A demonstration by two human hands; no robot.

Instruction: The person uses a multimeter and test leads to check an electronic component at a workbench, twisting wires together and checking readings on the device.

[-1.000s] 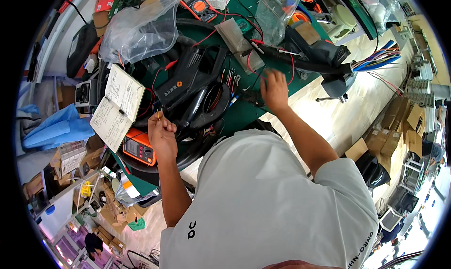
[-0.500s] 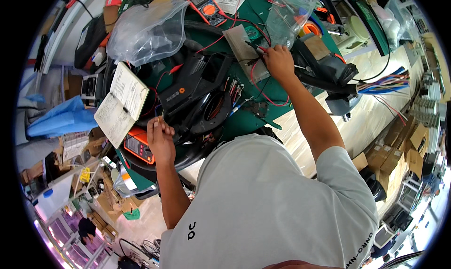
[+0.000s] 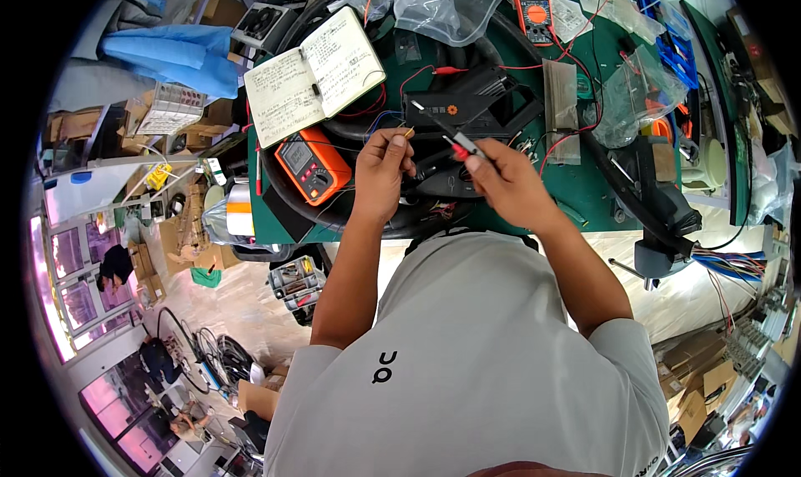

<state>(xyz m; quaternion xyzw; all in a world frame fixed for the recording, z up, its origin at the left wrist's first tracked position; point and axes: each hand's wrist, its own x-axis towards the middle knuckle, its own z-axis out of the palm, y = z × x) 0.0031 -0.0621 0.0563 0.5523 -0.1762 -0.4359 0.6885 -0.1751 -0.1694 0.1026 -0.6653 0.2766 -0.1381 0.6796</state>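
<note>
Between the closed fingers of my left hand [image 3: 382,170] is a thin wire with a yellow end [image 3: 409,133]. My right hand [image 3: 511,181] grips a slim black-and-red test probe [image 3: 460,142], its tip slanting up and left. The probe tip is apart from the yellow end. Behind both hands lies a black plastic housing [image 3: 480,114] with an orange emblem. An orange multimeter [image 3: 310,167] rests left of my left hand, below an open notebook [image 3: 315,77] with handwritten pages. A second orange multimeter [image 3: 534,12] lies at the far side, with red leads.
The green work mat [image 3: 596,206] carries thick black cable and clear plastic bags [image 3: 450,10]. To the right a black cable assembly [image 3: 659,218] ends in a bundle of coloured wires [image 3: 730,264] over the table edge. A toolbox [image 3: 298,283] sits below the front edge.
My right hand has come from the table's far right to beside my left hand, bringing the probe. My left hand still pinches the wire. The view has shifted, showing more on the left.
</note>
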